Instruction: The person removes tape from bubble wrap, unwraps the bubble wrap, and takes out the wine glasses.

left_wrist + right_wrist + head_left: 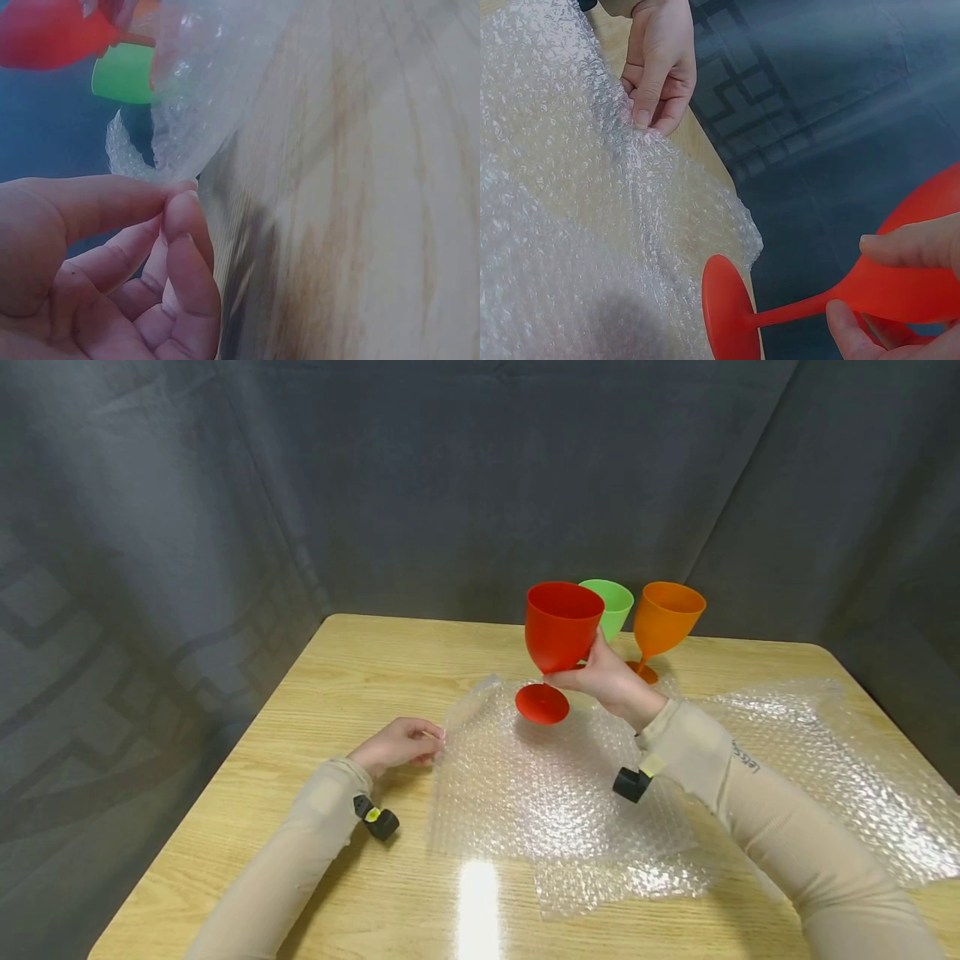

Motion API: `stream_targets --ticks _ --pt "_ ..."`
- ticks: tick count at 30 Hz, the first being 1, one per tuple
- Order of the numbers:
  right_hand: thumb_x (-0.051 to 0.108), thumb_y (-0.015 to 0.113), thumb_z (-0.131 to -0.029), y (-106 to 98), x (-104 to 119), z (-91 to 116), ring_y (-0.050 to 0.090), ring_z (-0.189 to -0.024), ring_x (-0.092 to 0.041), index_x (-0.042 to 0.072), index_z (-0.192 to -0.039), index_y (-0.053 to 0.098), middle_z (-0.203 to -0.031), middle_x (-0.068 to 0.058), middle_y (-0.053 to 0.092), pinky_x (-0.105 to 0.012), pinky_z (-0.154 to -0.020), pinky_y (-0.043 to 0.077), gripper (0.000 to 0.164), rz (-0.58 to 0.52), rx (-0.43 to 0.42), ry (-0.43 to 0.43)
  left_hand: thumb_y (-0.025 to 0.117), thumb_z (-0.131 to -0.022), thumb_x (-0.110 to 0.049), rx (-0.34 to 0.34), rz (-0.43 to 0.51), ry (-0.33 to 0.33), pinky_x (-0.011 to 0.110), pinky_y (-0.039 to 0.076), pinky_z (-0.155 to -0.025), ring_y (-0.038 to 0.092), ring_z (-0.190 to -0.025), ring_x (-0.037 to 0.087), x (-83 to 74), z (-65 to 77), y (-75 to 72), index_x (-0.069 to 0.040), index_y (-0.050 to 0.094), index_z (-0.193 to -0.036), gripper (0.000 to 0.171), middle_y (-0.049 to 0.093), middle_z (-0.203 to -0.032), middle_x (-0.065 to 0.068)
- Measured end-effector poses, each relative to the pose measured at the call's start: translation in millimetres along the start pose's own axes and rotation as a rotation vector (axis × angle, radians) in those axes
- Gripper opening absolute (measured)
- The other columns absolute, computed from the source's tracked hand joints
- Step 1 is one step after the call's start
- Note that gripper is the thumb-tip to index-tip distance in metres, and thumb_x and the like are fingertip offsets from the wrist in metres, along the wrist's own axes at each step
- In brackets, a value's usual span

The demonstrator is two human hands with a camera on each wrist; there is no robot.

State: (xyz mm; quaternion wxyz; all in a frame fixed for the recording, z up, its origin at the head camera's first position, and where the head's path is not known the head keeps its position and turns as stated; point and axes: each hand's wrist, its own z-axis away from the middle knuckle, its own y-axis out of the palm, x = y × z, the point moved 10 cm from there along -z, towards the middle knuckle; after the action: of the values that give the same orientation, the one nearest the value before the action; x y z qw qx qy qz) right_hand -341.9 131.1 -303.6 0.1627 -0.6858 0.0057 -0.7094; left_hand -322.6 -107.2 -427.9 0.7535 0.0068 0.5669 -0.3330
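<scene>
My right hand (606, 683) grips a red plastic goblet (562, 631) around the lower bowl and the top of the stem. The goblet stands upright over a sheet of bubble wrap (510, 777), its round foot (727, 307) close above the sheet. At the sheet's left edge, my left hand (405, 743) pinches the wrap between thumb and index finger, the other fingers curled under. In the left wrist view, the pinched edge of the bubble wrap (202, 90) rises from the fingertips, and a corner of it curls up beside them.
Behind the right hand stand a green goblet (611, 602) and an orange goblet (667, 614). More bubble wrap (847, 760) lies on the right side of the wooden table (337, 668). Dark curtains (480, 485) hang behind the table and along both sides.
</scene>
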Motion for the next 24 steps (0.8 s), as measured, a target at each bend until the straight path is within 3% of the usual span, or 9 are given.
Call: stream_targets --ticks 24 --pt "-0.005 0.065 -0.080 -4.7 -0.3 -5.2 0.040 -0.113 -0.023 0.018 -0.135 0.013 -0.127 -0.003 0.038 -0.022 -0.080 0.049 0.079 0.002 -0.024 0.020 0.054 -0.092 -0.009 0.002 0.013 -0.008 0.017 0.050 -0.065 0.055 -0.066 0.006 -0.3 -0.9 3.0 0.004 0.057 -0.115 0.027 0.058 -0.078 -0.001"
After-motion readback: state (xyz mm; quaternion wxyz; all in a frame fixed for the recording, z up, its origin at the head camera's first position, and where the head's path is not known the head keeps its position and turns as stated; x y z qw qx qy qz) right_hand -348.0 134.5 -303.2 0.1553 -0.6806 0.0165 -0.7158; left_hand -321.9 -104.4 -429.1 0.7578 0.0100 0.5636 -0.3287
